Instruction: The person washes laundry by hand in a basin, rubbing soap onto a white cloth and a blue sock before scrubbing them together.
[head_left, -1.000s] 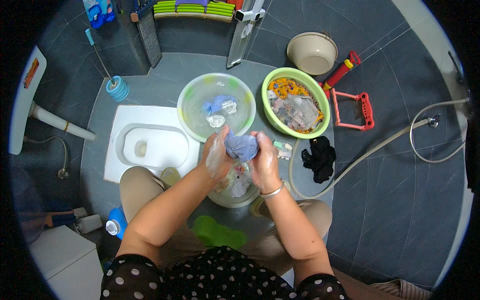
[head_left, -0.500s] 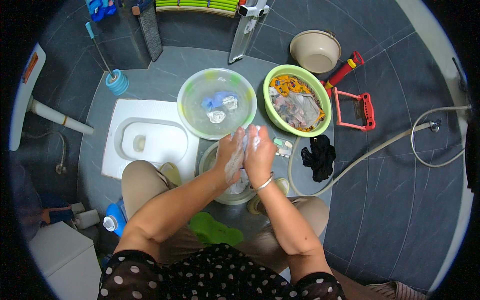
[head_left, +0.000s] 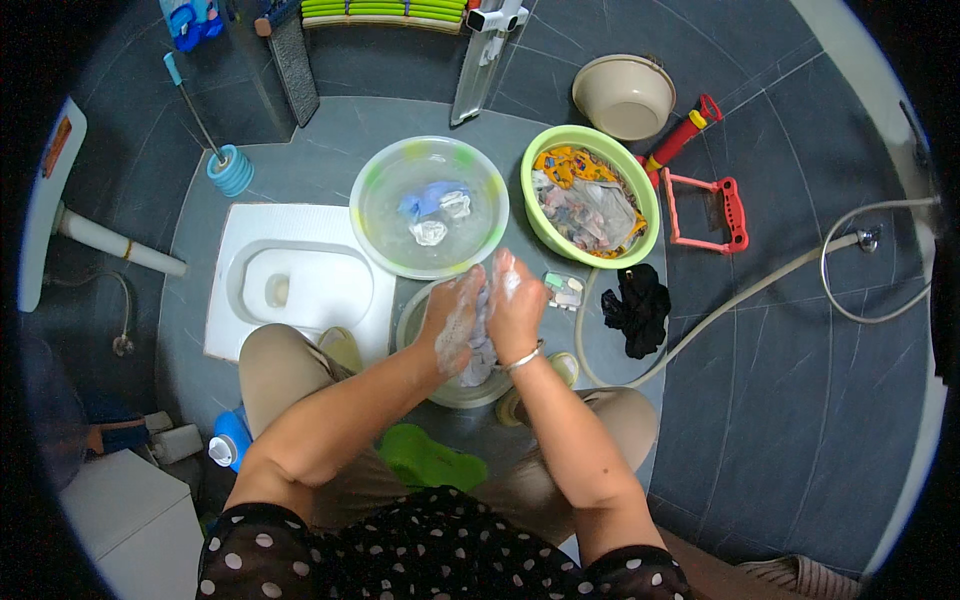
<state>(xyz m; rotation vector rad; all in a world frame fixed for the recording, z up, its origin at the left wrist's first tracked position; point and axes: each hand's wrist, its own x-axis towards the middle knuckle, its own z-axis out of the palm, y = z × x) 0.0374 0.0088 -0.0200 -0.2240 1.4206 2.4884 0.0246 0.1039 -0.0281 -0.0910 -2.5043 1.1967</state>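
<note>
Over a small pale basin (head_left: 410,330), my left hand (head_left: 455,318) and my right hand (head_left: 517,308) are close together, both wet with white soap suds. Pressed between them is a pale bluish-white cloth (head_left: 481,345), closed in by the fingers of both hands; its lower part hangs into the basin. Exactly what kind of garment it is cannot be made out. Just beyond stands a larger translucent basin (head_left: 370,215) holding water, with a blue cloth (head_left: 432,200) and a white cloth (head_left: 430,233) in it.
A green basin (head_left: 653,228) of clothes (head_left: 590,205) stands at right, beside a black cloth (head_left: 638,310) and a hose (head_left: 740,306). A small tray (head_left: 566,290) lies near my right hand. A squat toilet (head_left: 225,280) is at left; a green stool (head_left: 430,458) is below me.
My hands have drawn slightly apart at the fingers, and more of the cloth shows between them. The whole view has shifted a little.
</note>
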